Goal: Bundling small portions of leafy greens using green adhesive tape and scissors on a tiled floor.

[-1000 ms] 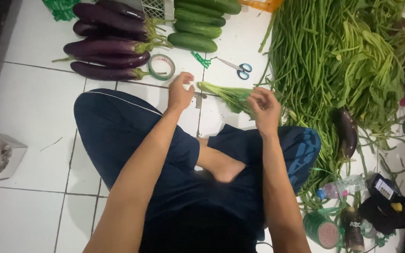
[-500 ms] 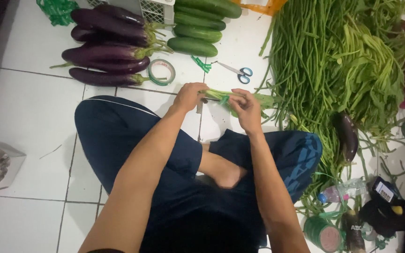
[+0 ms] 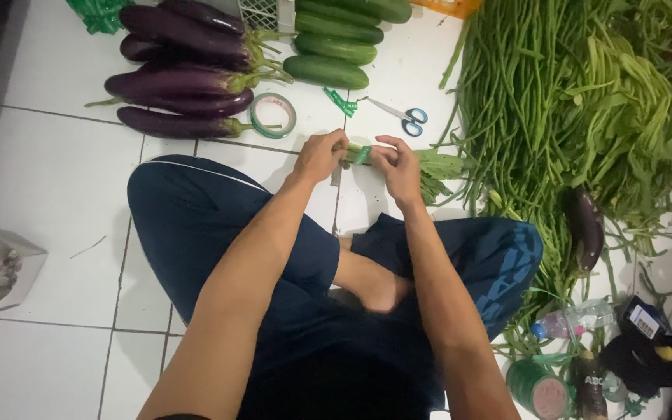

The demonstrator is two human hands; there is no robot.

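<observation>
Left hand (image 3: 319, 155) and right hand (image 3: 400, 167) meet over the white tiled floor (image 3: 48, 179), just past the person's crossed legs. Both are closed on a small bundle of leafy greens (image 3: 429, 167): left fingers curled round the stem end, right fingers pinching the same stems from the other side. Between the two hands a band of green tape (image 3: 361, 154) shows around the stems; whether it runs all the way round cannot be told. Leaf end of the bundle points right, resting on or just above the floor, touching the edge of the heap beyond. Judged state: this bundle is in the binding step, tape on but not visibly finished. No finished bundles can be picked out, and a large heap of long beans and loose greens (image 3: 585, 101) lies to the right, so most of the sorting appears undone. Just beyond the hands: scissors (image 3: 402, 117) with blue handles, a roll of tape (image 3: 273, 115), near both. Further out: purple eggplants (image 3: 180, 78) in a pile at upper left, green cucumbers (image 3: 336, 47) beside them. One stray eggplant (image 3: 587, 225) lies at the heap's lower edge.
</observation>
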